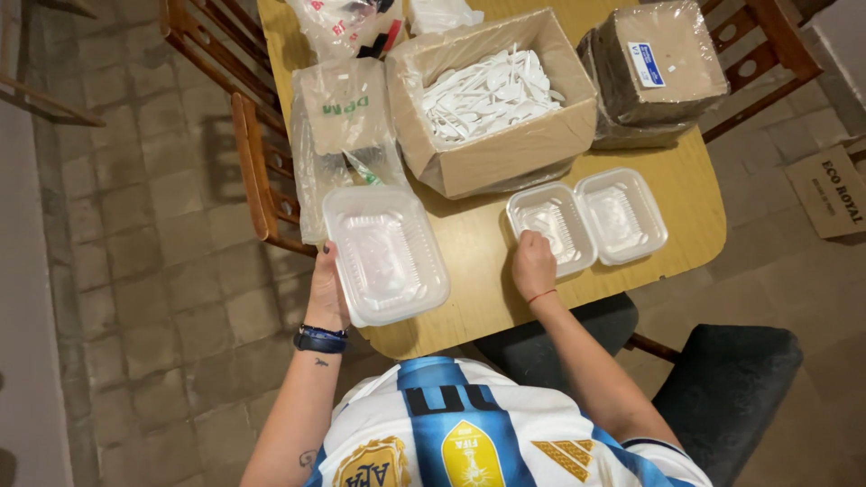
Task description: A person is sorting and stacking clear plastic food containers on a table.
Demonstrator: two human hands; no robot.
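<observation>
My left hand (pixel 327 290) grips the near left edge of a closed clear plastic container (pixel 386 252) that lies on the wooden table (pixel 686 189). My right hand (pixel 534 263) rests with fingers curled on the near rim of an open, hinged clear plastic container (pixel 588 220), its two halves side by side on the table. Behind both stands a cardboard box (pixel 492 155) full of white plastic cutlery (pixel 487 95).
A clear bag with packaged items (pixel 341 135) leans at the table's left edge. A wrapped stack of brown trays (pixel 657 72) sits at the back right. Wooden chairs (pixel 257 171) flank the table, a dark cushioned seat (pixel 726 388) is at my right, and a cardboard piece (pixel 828 191) lies on the floor.
</observation>
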